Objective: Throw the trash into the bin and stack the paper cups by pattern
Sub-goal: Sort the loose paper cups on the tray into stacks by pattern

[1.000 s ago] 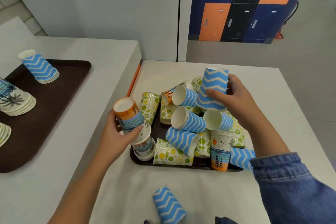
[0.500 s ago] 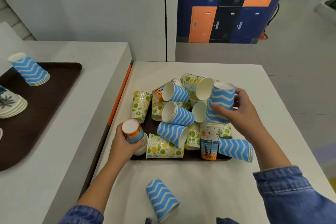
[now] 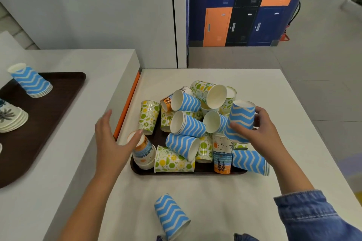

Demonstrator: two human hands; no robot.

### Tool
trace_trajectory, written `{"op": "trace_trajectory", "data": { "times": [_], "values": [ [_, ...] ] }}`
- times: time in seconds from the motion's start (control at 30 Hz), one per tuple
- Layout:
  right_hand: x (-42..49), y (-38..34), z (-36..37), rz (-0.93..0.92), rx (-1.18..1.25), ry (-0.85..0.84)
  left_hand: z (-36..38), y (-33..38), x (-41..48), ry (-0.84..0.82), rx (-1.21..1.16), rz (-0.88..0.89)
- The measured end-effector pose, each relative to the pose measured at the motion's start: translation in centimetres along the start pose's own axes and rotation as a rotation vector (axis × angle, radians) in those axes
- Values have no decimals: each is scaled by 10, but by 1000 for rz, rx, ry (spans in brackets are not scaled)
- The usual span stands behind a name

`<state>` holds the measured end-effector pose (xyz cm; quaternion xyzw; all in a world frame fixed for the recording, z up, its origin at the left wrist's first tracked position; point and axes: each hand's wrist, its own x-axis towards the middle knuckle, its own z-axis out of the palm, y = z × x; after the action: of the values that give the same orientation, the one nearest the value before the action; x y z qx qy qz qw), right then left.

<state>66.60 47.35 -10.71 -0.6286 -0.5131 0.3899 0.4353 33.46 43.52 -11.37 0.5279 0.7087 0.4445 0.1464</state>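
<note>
The right hand is gripping an upside-down blue zigzag cup, tilted over the right side of the cup-filled tray. The left hand is hanging open, fingertips touching the base of the orange-bottomed stack at the tray's near-left corner. Another zigzag cup is lying on the desk nearer the person, base pointing away; judging by position, the free left hand is nearer it.

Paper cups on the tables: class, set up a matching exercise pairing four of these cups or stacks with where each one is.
Things:
1. blue zigzag cup upside down
2. orange-topped stack
3. lone blue zigzag cup
4. blue zigzag stack

Places:
A. on the left brown tray
B. in the right hand
C. on the bare white table, nearest the camera
D. under the left hand fingertips

Pairs: 1-B, 2-D, 3-C, 4-A
</note>
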Motion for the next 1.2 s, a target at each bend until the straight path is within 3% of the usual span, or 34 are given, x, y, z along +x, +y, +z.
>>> {"op": "trace_trajectory", "data": {
  "times": [0.07, 0.17, 0.33, 0.43, 0.7, 0.9, 1.2],
  "values": [
    [3, 1, -2, -1, 7, 5, -4, 23, 10, 29, 69, 202],
    [9, -1, -5, 0, 31, 15, 7, 57, 26, -76, 208, 469],
    [18, -1, -5, 3, 48, 15, 71, 106, 39, -584, 786, 780],
    [21, 0, -2, 12, 63, 13, 111, 111, 45, -724, 1117, 890],
    [28, 0, -2, 36, 148, 22, 162, 114, 55, -927, 1506, 828],
    [29, -2, -1, 64, 234, 43, 171, 115, 54, -972, 1579, 829],
    [30, -3, 2, 76, 278, 31, 169, 107, 56, -955, 1470, 882]
  ]
}}
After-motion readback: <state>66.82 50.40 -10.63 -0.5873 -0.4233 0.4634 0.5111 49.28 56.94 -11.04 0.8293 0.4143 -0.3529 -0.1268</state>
